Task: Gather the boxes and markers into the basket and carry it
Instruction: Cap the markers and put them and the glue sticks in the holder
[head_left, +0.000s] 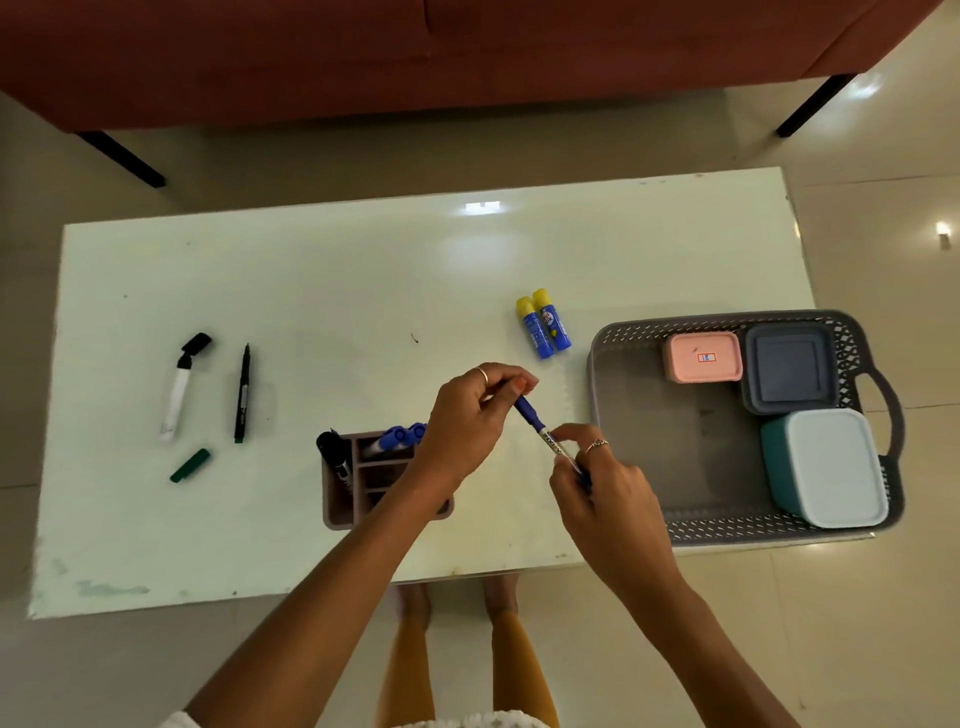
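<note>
Both hands hold one blue marker (545, 434) above the table's front middle. My left hand (470, 415) pinches its blue cap end; my right hand (605, 488) grips the barrel's lower end. The grey basket (675, 530) sits at the table's right edge and holds three boxes: a pink box (702, 357), a dark grey box (789, 369) and a teal box with a pale lid (831, 467). A brown organiser (340, 512) under my left wrist holds blue markers (397, 436) and a black marker (335, 454).
On the white table (311, 270), at the left lie a white marker with a black cap (179, 389), a thin black pen (242, 395) and a loose green cap (190, 465). Two blue glue sticks with yellow caps (543, 325) lie behind my hands. A red sofa (415, 52) stands beyond the table.
</note>
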